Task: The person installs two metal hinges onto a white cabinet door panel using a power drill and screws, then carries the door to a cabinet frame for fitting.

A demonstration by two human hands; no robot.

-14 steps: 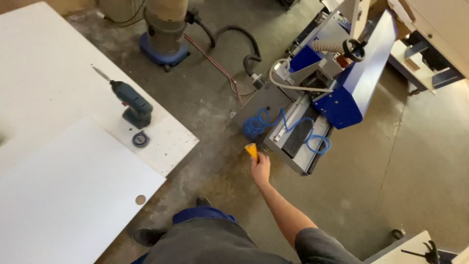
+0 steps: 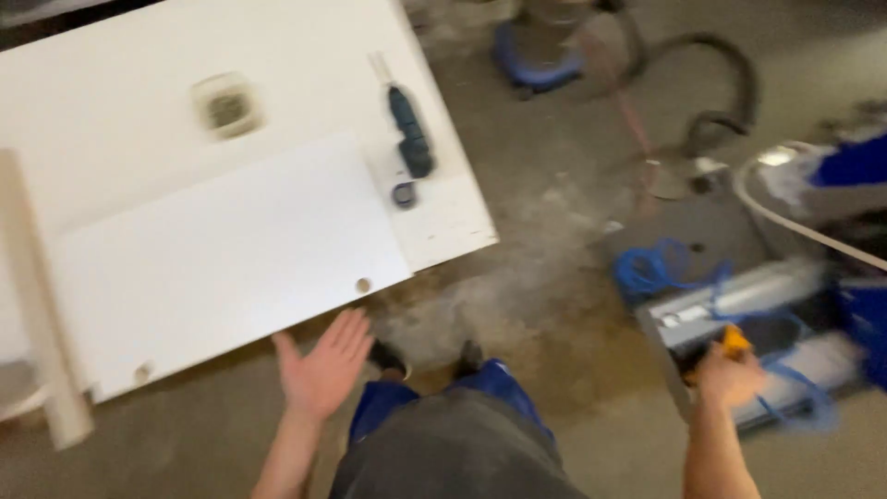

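Motion blur smears the machine (image 2: 785, 305), cut off at right edge. Right hand (image 2: 728, 377) clenched on a yellow tool (image 2: 735, 339), as before. Left hand (image 2: 323, 367), newly in view, splayed open below the panel (image 2: 222, 259) edge.

— What's the small yellow tool (image 2: 735, 340)?
— Blurred; only its yellow-orange tip shows above the closed right hand (image 2: 730, 377), right at the grey machine bed (image 2: 739, 294), beside the blue coiled hose (image 2: 658, 270).
— And the white panel (image 2: 222, 254)?
— Flat, overhanging, well left of the bed; open left hand (image 2: 323, 368) just under its edge.
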